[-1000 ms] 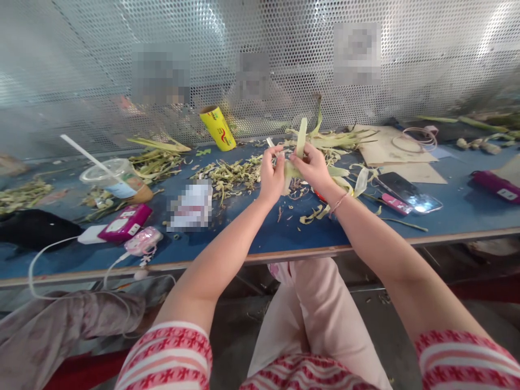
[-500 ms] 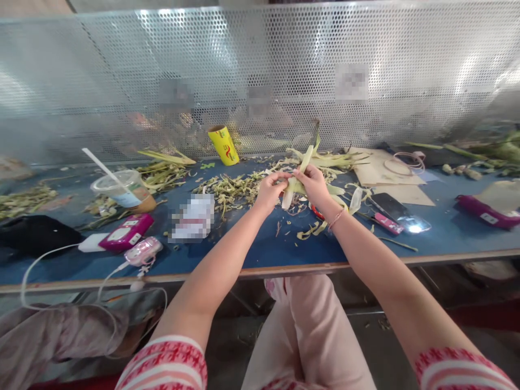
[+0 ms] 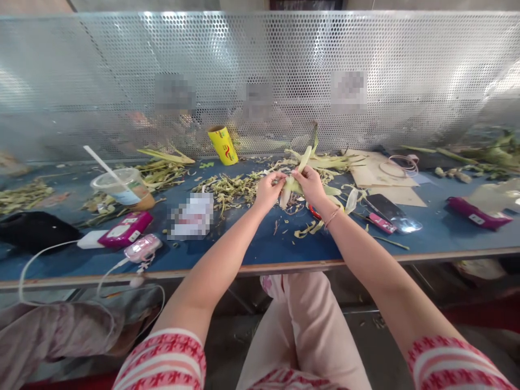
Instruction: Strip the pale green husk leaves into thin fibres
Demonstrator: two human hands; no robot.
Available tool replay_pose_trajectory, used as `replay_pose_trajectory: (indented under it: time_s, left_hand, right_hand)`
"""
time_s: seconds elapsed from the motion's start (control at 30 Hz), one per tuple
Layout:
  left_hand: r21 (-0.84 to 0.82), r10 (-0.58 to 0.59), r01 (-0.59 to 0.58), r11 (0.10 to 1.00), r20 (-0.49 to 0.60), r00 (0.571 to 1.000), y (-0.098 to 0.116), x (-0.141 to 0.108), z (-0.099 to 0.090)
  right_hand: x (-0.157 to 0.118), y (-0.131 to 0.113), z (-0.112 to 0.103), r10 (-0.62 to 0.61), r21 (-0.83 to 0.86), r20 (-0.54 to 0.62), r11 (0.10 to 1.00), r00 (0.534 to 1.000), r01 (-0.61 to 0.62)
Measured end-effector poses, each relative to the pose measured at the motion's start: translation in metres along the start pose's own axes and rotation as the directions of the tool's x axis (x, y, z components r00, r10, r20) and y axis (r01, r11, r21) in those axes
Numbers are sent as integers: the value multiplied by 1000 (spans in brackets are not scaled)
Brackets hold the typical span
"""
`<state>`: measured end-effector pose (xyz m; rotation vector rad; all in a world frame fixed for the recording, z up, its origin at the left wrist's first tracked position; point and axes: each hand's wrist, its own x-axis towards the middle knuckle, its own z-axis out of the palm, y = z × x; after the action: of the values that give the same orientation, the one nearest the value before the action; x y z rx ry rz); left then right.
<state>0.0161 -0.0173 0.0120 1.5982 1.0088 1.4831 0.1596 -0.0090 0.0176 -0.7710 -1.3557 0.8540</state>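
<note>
Over the middle of the blue table, both hands meet at a pale green strip of leaf or husk (image 3: 304,158), with folded parts spreading below and to the right. My right hand (image 3: 312,183) is closed around it, thumb and fingers pinching its middle. From the other side, my left hand (image 3: 269,188) pinches at the strip's left edge, fingertips close to the right thumb. Just behind lie long green leaves (image 3: 337,160). Shredded plant bits (image 3: 233,189) spread beside my left hand. Partly behind my right wrist is a small red and yellow object (image 3: 314,211), its kind unclear.
A yellow tube (image 3: 223,145) stands tilted near the perforated metal screen (image 3: 284,59). To the left are a plastic cup with straw (image 3: 124,187), a purple pack (image 3: 127,230) and a cabled pink device (image 3: 142,248). A phone (image 3: 382,207) and brown sheets (image 3: 376,170) lie right.
The view has shifted slightly. Both hands stay at the same strip, and my left fingers have moved a little along its left edge.
</note>
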Motion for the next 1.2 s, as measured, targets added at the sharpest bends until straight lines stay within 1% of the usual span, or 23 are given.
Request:
replay_pose_trajectory:
  time_s: [0.07, 0.13, 0.23, 0.27, 0.33, 0.43, 0.53, 0.63, 0.7, 0.77, 0.83, 0.9, 0.97, 1.07, 1.2]
  left_hand:
    - [28, 39, -38, 999, -25, 999, -1, -1, 1]
    - [53, 55, -53, 997, -46, 997, -1, -2, 2]
    - [48, 10, -7, 999, -62, 998, 0, -4, 5]
    - [17, -18, 20, 1000, -63, 998, 1, -4, 6]
    - [-102, -91, 85, 991, -60, 994, 3, -5, 8]
    - [-307, -193, 175, 936, -29, 981, 7, -5, 11]
    - [-393, -223, 215, 894, 27, 975, 10, -7, 13]
    - [-404, -200, 205, 892, 55, 978, 10, -7, 14]
    - [-393, -175, 174, 903, 35, 984, 8, -5, 13]
    - [-372, -144, 135, 918, 4, 990, 5, -4, 12]
    - [-334, -110, 99, 937, -13, 994, 2, -2, 11]
    - [-291, -76, 70, 954, -8, 997, 0, 0, 10]
    - [-270, -52, 53, 961, 11, 999, -1, 0, 9]
    - [-286, -39, 56, 957, 63, 997, 0, 0, 8]
    - [-267, -40, 76, 961, 137, 990, 0, -2, 7]
  right_hand:
    - [0, 0, 0, -22, -30, -23, 999, 999, 21]
    - [0, 0, 1, -33, -62, -53, 998, 998, 29]
    - [0, 0, 2, -39, -106, -83, 994, 996, 30]
    - [0, 1, 2, -44, -120, -86, 992, 995, 34]
    - [0, 2, 1, -60, -148, -91, 988, 994, 46]
    - [1, 6, -1, -100, -195, -113, 978, 989, 77]
    - [3, 10, -4, -134, -256, -148, 962, 980, 93]
    - [7, 14, -9, -115, -278, -204, 959, 972, 55]
    - [10, 16, -12, -66, -256, -228, 967, 971, 5]
    - [12, 16, -15, -16, -234, -195, 972, 981, -31]
    - [12, 15, -15, 16, -235, -122, 971, 992, -45]
    - [11, 12, -14, 34, -248, -59, 968, 998, -48]
    - [10, 8, -11, 45, -266, -38, 962, 998, -54]
    - [9, 4, -9, 17, -288, -53, 957, 998, -32]
    - [11, 3, -12, -84, -323, -112, 945, 990, 44]
